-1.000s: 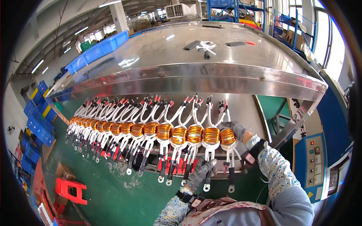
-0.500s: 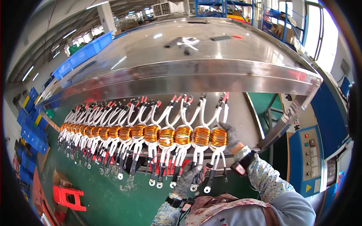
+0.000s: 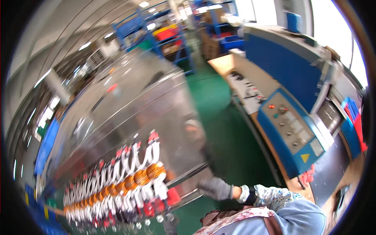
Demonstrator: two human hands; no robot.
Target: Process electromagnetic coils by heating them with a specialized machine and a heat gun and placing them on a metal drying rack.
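Note:
A row of copper-wound coils (image 3: 141,177) with white sleeved leads lies along the near side of the metal table, blurred by motion. My right hand (image 3: 215,188), in a grey glove, is right of the row's near end, beside the shelf edge. Its fingers look curled together, and nothing shows in them. Low at the near end of the row, a smeared grey shape appears to be my left hand (image 3: 170,224), close to the hanging lead ends. Its fingers are too blurred to make out.
The metal table (image 3: 156,98) stretches away to the left. At the right stands a blue machine with a control panel (image 3: 288,125). Green floor (image 3: 213,105) runs between them. Blue shelving (image 3: 184,47) stands at the back, and a blue bin (image 3: 46,147) is at the left.
My view has swung right, bringing the blue machine toward the middle. My right hand has come away from the end coil. My left hand is now blurred at the lower edge.

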